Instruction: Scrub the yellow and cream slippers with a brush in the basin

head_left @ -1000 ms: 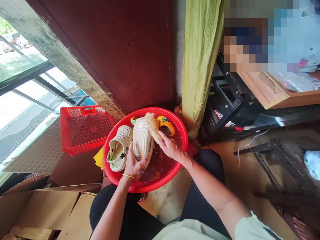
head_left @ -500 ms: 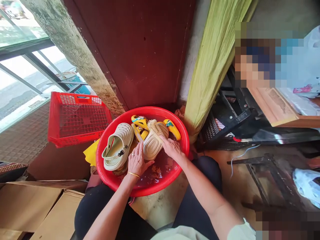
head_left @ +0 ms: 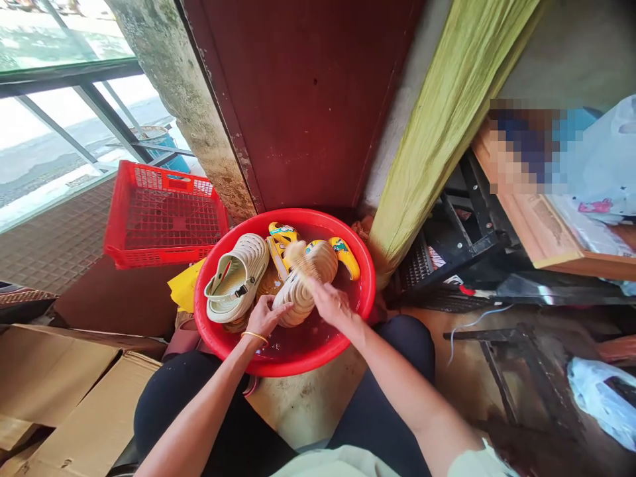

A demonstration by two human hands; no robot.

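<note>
A red basin (head_left: pixel 371 278) holds dark water and several shoes. My left hand (head_left: pixel 265 317) grips the near end of a cream clog (head_left: pixel 294 301), whose ridged side is turned up. In my right hand (head_left: pixel 330 303) is a light-bristled brush (head_left: pixel 302 260), blurred by motion, lying over that clog. Another cream clog (head_left: pixel 237 278), its heel strap and opening visible, rests at the basin's left. Behind the brush are a yellow shoe (head_left: pixel 279 252) and, to the right, a second yellow shoe (head_left: pixel 345 257), both with coloured pictures on them.
A red crate (head_left: pixel 166 222) stands left of the basin, near a yellow cloth (head_left: pixel 185 288). Cardboard boxes (head_left: pixel 54 377) lie at the lower left. A green-yellow curtain (head_left: pixel 447 126) hangs behind right; a wooden drawer (head_left: pixel 551 232) and a dark stool (head_left: pixel 527 371) are at the right.
The cream clog under the brush has turned from its flat sole to its ridged side. My left hand has moved from lying beside it to gripping its near end. The view has shifted slightly.
</note>
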